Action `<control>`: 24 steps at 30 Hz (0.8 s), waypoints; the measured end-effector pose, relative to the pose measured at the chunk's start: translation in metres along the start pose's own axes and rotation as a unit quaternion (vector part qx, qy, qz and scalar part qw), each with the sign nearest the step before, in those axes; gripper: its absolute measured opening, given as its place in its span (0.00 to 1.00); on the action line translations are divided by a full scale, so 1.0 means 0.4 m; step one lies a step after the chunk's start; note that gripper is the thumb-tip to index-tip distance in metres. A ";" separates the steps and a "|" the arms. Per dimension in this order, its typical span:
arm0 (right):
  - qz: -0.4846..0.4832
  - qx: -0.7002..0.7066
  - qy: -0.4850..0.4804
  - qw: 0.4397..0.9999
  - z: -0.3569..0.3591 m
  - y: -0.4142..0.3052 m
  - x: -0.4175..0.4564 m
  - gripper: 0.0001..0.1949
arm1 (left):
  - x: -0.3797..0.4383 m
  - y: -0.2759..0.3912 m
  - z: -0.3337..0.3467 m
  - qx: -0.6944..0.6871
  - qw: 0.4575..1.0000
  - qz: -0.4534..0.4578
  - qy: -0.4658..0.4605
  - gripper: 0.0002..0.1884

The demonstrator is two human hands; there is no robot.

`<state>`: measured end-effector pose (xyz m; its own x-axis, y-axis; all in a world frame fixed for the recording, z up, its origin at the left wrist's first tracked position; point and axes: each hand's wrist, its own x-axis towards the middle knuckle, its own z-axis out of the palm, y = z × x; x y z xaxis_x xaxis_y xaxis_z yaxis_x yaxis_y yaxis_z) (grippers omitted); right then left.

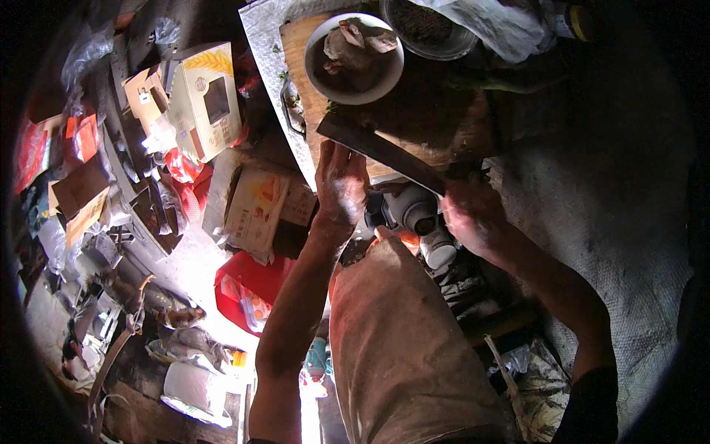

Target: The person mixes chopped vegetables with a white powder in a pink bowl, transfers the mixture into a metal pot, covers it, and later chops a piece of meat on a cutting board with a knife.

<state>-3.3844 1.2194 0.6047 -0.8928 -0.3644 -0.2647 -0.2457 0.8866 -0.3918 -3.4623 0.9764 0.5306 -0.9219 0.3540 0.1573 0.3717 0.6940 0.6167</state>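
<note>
My right hand [474, 222] is closed round the handle end of a broad-bladed knife [383, 155], whose dark blade reaches up and left over the near edge of a wooden cutting board [302, 55]. Beside the blade's far end, my left hand [341, 183] has its fingers at the board's near edge; their tips lie partly behind the blade, so whether they hold anything cannot be told. A white bowl [355, 99] with pieces of raw meat [349, 50], seemingly poultry, stands at the board's far side.
Right of the bowl is a clear basin [449, 53] with dark contents, beside a plastic bag [510, 28]. A green stalk lies in shadow near it. Below the board are grey containers [410, 208]. Cardboard boxes [255, 211] and a red box [230, 277] stand at the left.
</note>
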 end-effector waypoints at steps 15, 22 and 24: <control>0.268 0.381 -0.064 0.882 0.015 -0.054 0.012 0.12 | -0.006 -0.019 -0.007 -0.020 1.000 0.014 -0.001 0.24; 0.289 0.573 0.001 0.767 0.027 -0.056 0.043 0.11 | -0.020 -0.044 -0.010 -0.047 0.999 0.020 -0.015 0.27; 0.204 0.420 0.022 0.884 0.012 -0.063 0.002 0.10 | -0.022 -0.051 -0.006 -0.020 0.999 0.026 -0.008 0.27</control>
<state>-3.3771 1.1956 0.6101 -0.8607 -0.0352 -0.5079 0.4508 0.4107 -0.7925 -3.4621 0.9577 0.5183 -0.8992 0.3992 0.1789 0.4149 0.6485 0.6382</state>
